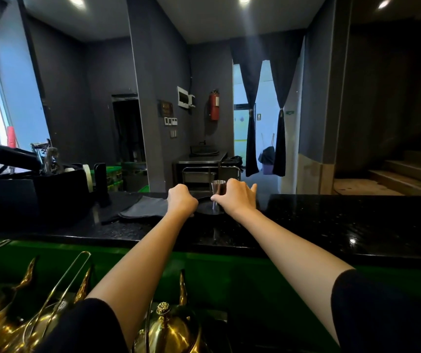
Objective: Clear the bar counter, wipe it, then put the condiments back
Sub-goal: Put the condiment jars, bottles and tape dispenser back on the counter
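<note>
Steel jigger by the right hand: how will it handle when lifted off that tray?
The steel jigger looks thin-walled metal, so probably rigid and light. Its narrow waist and tall shape suggest it tips easily if nudged. The polished surface may be slippery; the right hand pinches it at the waist.

One head-worn wide view looks forward and slightly down across the table, both hands reaching ahead, room beyond them.

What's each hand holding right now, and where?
Right hand pinches the metal jigger at its narrow waist. Left hand is closed on the near-left rim of the black tray under it.
</note>
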